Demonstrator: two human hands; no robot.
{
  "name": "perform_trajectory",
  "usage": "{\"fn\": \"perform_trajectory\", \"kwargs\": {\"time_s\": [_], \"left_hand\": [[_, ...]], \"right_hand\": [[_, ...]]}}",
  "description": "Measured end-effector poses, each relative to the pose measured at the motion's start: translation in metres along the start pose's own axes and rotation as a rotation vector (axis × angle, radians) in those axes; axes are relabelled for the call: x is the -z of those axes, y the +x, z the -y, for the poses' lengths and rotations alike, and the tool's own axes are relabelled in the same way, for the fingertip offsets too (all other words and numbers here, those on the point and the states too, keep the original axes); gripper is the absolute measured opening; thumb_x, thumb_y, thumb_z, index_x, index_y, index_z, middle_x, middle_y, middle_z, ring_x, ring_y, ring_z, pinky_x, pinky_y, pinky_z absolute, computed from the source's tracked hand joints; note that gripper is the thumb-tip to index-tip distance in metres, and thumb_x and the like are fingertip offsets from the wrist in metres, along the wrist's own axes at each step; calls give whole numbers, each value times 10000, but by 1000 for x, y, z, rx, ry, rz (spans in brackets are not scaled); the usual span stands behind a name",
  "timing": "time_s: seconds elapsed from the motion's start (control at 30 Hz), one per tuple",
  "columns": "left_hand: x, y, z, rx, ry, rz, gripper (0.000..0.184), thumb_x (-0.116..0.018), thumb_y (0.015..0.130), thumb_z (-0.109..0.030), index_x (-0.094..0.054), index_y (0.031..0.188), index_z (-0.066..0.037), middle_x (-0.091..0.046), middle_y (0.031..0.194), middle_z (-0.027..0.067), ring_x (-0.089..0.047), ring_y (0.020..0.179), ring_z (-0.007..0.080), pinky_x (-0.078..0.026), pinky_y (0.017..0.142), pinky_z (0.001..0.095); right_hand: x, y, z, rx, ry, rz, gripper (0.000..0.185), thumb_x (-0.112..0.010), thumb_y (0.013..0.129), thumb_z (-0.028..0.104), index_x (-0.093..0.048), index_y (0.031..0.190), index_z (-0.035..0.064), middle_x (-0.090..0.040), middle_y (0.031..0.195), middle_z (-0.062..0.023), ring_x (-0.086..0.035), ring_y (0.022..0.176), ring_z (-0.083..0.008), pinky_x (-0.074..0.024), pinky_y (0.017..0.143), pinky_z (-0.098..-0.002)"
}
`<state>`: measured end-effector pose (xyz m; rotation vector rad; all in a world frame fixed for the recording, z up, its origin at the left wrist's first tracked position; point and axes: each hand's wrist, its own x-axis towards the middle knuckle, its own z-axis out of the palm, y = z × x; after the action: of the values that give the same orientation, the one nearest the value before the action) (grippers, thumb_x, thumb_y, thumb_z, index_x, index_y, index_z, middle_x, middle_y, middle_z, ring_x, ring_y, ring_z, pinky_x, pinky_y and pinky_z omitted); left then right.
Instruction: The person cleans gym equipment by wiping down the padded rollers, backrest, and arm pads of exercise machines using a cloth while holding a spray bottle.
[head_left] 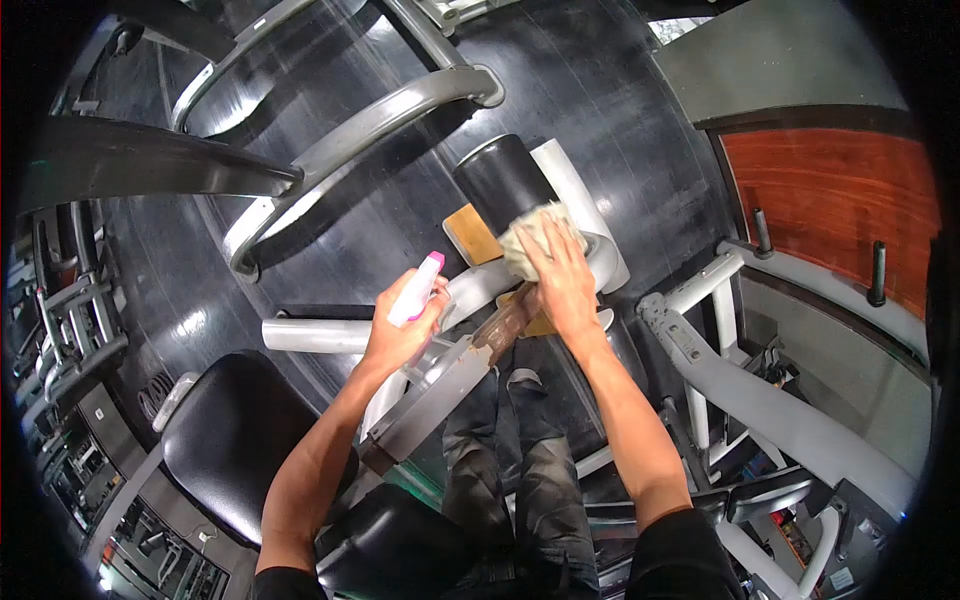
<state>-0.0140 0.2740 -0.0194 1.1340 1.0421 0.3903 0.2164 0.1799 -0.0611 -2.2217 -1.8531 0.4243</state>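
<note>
My left hand [405,318] is wrapped around a white spray bottle with a pink top [418,288], held above the grey frame of an exercise machine [430,385]. With my right hand [558,272] I press a pale, crumpled cloth [530,240] against the curved grey tube beside a black padded roller [505,180]. The fingers lie spread over the cloth and cover part of it. A worn brown section [510,325] of the machine's arm runs between my two hands.
A black padded seat [240,440] is at the left. Curved grey tubes [390,110] of another machine rise ahead. On the right are a thick grey frame beam [770,410] and a reddish wood panel [830,200]. Dark rubber flooring [610,100] lies beneath.
</note>
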Motion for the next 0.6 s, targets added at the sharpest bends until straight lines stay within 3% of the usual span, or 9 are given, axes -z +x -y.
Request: {"fn": "perform_trajectory", "kwargs": {"time_s": [0.07, 0.13, 0.2, 0.23, 0.3, 0.37, 0.43, 0.53, 0.6], "left_hand": [[1, -1, -1, 8, 32, 33, 189, -587, 860, 36, -583, 1047, 13, -629, 865, 72, -578, 573, 98, -482, 540, 246], [1, -1, 0, -17, 69, 39, 181, -590, 861, 30, -585, 1041, 9, -631, 860, 68, -579, 573, 96, -481, 539, 244], [-2, -3, 1, -39, 110, 50, 174, -593, 862, 24, -588, 1035, 6, -634, 855, 64, -579, 572, 94, -479, 537, 242], [-4, -3, 2, -52, 102, 35, 137, -605, 865, -6, -600, 1002, -10, -631, 809, 35, -567, 569, 74, -461, 524, 229], [-3, -3, 1, -63, 99, 17, 101, -617, 868, -36, -612, 968, -27, -627, 762, 5, -554, 565, 53, -443, 512, 216], [-3, -3, 0, -63, 115, 19, 106, -628, 867, -47, -613, 970, -26, -626, 754, 7, -557, 572, 56, -449, 519, 221], [-3, -4, 2, -56, 115, 21, 105, -628, 869, -50, -614, 969, -25, -626, 753, 9, -558, 574, 58, -452, 523, 222], [-2, -3, 3, -48, 113, 16, 105, -628, 872, -54, -614, 971, -24, -627, 754, 12, -560, 580, 60, -457, 532, 223], [-1, -4, 4, -37, 108, 10, 107, -628, 873, -54, -615, 974, -23, -628, 757, 14, -562, 585, 61, -460, 537, 223]], "right_hand": [[10, -25, -3, -76, 74, 16, 767, -608, 667, -116, -475, 1364, 175, -397, 1440, -157, -410, 1308, -344, -372, 1072, -410], [11, -32, -8, -151, 142, 34, 761, -589, 674, -133, -472, 1366, 160, -406, 1429, -168, -424, 1294, -355, -378, 1070, -408], [4, -38, -13, -329, 450, -121, 745, -569, 707, -128, -432, 1391, 136, -422, 1403, -202, -442, 1267, -383, -399, 1045, -407], [10, -27, -8, -329, 450, -125, 745, -569, 707, -128, -432, 1391, 136, -422, 1403, -202, -442, 1267, -383, -399, 1045, -407], [17, 8, 4, -527, 797, -430, 696, -557, 770, -100, -396, 1409, 121, -424, 1390, -232, -455, 1249, -399, -395, 1039, -414], [18, 52, 8, -306, 646, -595, 637, -561, 827, -44, -392, 1412, 144, -415, 1400, -232, -446, 1261, -394, -385, 1042, -422], [6, 97, 5, -170, 374, -529, 591, -610, 847, 51, -425, 1393, 181, -418, 1397, -225, -439, 1267, -395, -378, 1048, -433], [-35, 130, 16, -208, 137, -247, 606, -679, 805, 172, -460, 1368, 226, -389, 1421, -200, -400, 1289, -398, -331, 1077, -460], [-29, 128, 20, -218, 174, -225, 590, -652, 791, 100, -487, 1347, 210, -391, 1417, -210, -406, 1279, -399, -332, 1080, -447]]}}
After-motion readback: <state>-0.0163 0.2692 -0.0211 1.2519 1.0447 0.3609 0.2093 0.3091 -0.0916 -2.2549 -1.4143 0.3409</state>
